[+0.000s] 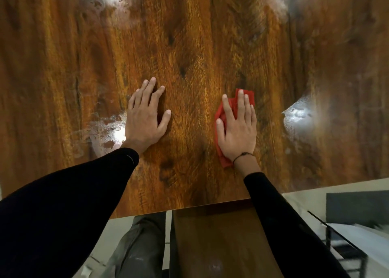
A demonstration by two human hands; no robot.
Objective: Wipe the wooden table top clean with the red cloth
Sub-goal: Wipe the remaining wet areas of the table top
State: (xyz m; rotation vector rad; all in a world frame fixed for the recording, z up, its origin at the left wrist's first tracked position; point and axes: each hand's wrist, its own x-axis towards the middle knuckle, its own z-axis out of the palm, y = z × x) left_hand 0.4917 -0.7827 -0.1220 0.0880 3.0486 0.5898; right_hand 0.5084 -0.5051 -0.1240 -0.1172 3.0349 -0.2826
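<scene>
So my right hand [236,128] is flat on top of the red cloth [228,117], fingers [241,103] straight and pressing it down onto the wooden counter [189,52], not curled round it at all. The cloth is bunched up under my palm, poking out past my fingertips and along the thumb side down to my wrist, where there's a thin dark bracelet [242,156]. It sits fairly close to the near edge of the counter, a bit right of the middle. My left hand [145,117] is just resting flat on the bare wood to the left of it, fingers spread and relaxed, holding nothing, well apart from the cloth. There are shiny wet-looking smears [105,130] right beside my left wrist, another patch [296,113] off to the right of the cloth, and more toward the far edge. Black sleeves [73,204] on both arms.
</scene>
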